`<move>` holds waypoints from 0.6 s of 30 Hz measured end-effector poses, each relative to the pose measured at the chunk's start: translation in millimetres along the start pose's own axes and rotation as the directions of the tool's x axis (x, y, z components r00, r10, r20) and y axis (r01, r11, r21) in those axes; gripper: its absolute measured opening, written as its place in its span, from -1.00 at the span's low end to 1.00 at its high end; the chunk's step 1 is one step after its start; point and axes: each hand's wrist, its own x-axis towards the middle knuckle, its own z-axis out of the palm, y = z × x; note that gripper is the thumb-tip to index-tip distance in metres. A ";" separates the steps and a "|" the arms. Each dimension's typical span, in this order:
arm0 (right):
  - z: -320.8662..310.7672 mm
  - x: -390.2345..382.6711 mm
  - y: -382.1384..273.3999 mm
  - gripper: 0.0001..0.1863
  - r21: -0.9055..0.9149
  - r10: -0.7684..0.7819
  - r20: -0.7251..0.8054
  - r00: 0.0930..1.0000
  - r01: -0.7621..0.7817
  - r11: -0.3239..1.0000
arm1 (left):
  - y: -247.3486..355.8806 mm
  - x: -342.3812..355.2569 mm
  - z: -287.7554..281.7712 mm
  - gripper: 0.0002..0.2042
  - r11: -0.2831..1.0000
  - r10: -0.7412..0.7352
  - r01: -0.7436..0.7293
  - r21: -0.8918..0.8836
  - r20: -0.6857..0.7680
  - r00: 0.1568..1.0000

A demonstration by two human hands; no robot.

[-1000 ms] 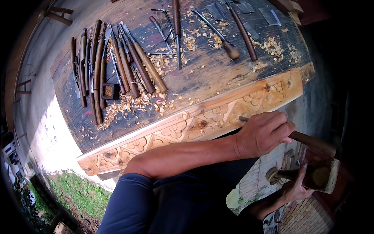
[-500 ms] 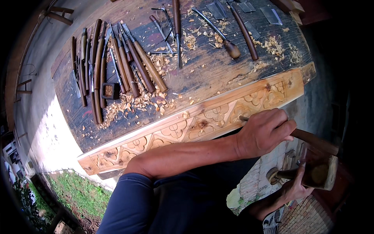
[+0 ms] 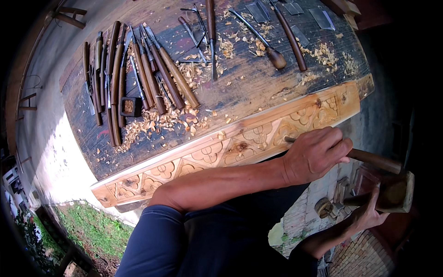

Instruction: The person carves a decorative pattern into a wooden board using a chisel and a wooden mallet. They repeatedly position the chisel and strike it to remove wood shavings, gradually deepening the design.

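Across the near side of the bench runs a long wooden board (image 3: 203, 154), carved with a row of petal and triangle patterns. My left hand (image 3: 318, 152) is closed around a gouge (image 3: 376, 160), whose metal end meets the carving near the board's right part; its wooden handle sticks out to the right. Lower at the right, my right hand (image 3: 369, 214) grips a wooden mallet (image 3: 398, 193). The mallet's head is close to the butt of the gouge handle; whether they touch I cannot tell.
On the dark worn bench (image 3: 249, 92) lie several wood-handled chisels (image 3: 168, 83) at the left, among wood shavings (image 3: 157, 122). A small dark square box (image 3: 130, 106) sits by them. Further right are a round-handled gouge (image 3: 276, 59) and flat clear pieces (image 3: 321, 18).
My right hand has raised the mallet up and to the right, toward the end of the gouge handle. My left hand and the gouge have shifted only slightly.
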 end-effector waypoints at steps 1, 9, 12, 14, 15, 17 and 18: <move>6.6 6.6 -11.9 -0.41 -0.023 0.002 -0.021 1.000 -0.002 1.000 | -0.9 -1.0 0.6 -0.69 1.000 0.002 -0.002 -0.001 -0.002 1.000; 12.1 40.2 -12.0 -0.37 0.013 -0.093 0.266 0.960 0.093 0.996 | 0.1 -0.2 -1.4 -0.69 1.000 0.003 -0.002 -0.014 0.017 1.000; 16.6 44.7 -23.6 -0.33 0.033 0.016 0.177 0.984 -0.022 0.999 | -0.7 -1.1 -0.1 -0.70 1.000 0.001 -0.001 -0.003 0.023 1.000; 17.6 38.7 -18.9 -0.34 0.085 0.004 0.223 0.975 -0.023 0.996 | -0.1 -0.9 -0.1 -0.70 1.000 -0.005 0.005 -0.003 0.026 1.000; 18.0 36.4 -17.1 -0.34 -0.029 -0.107 0.264 0.959 0.118 0.993 | 0.1 -1.3 -0.7 -0.70 1.000 -0.008 0.008 -0.001 0.031 1.000; 18.9 35.3 -13.4 -0.37 -0.082 -0.178 0.283 0.943 0.208 0.975 | -0.3 -1.3 -1.1 -0.70 1.000 -0.004 0.004 -0.001 0.036 0.999; 17.3 36.9 -15.2 -0.38 -0.020 -0.113 0.265 0.957 0.123 0.992 | -0.7 -1.1 -1.1 -0.70 1.000 0.000 0.000 -0.004 0.038 0.999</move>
